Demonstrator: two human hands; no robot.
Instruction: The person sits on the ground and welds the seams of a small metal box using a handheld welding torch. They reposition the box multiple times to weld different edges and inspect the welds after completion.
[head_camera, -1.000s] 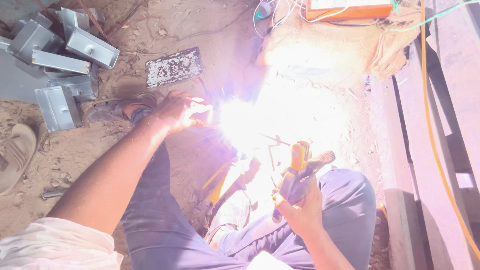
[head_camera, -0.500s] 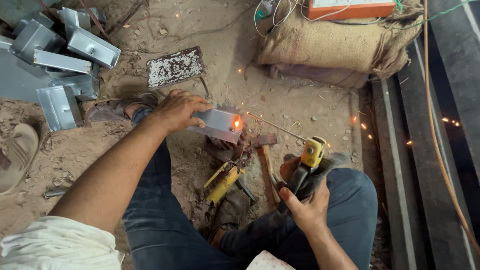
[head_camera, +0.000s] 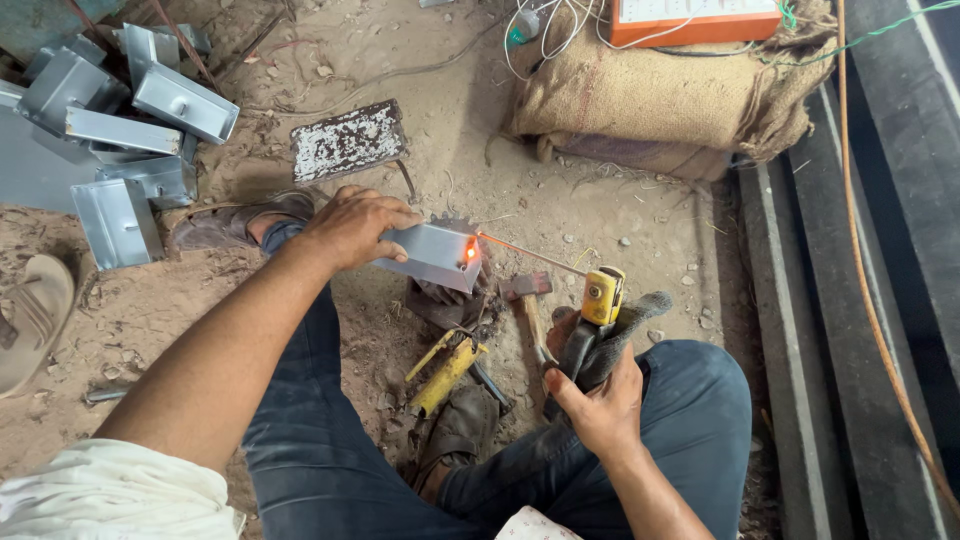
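Note:
My left hand (head_camera: 352, 226) presses down on a small grey sheet-metal box (head_camera: 432, 255) resting on the sandy ground. An orange glowing spot sits at the box's right corner. My right hand (head_camera: 598, 395) grips a yellow-and-black electrode holder (head_camera: 597, 310) wrapped in a dark cloth. Its thin welding rod (head_camera: 528, 255) runs up and left, and its glowing tip touches the box corner.
Several finished grey metal boxes (head_camera: 120, 120) lie piled at upper left. A rusty plate (head_camera: 347, 140) lies beyond my left hand. A hammer (head_camera: 528, 300), a yellow tool (head_camera: 447, 368), a burlap sack (head_camera: 650, 90) with an orange machine (head_camera: 700, 20) and dark steel beams (head_camera: 850, 300) surround me.
The blinding arc flash from one second ago has died to a small orange glow. Sparks have stopped. The rod tip stays at the box corner; both hands hold nearly the same places.

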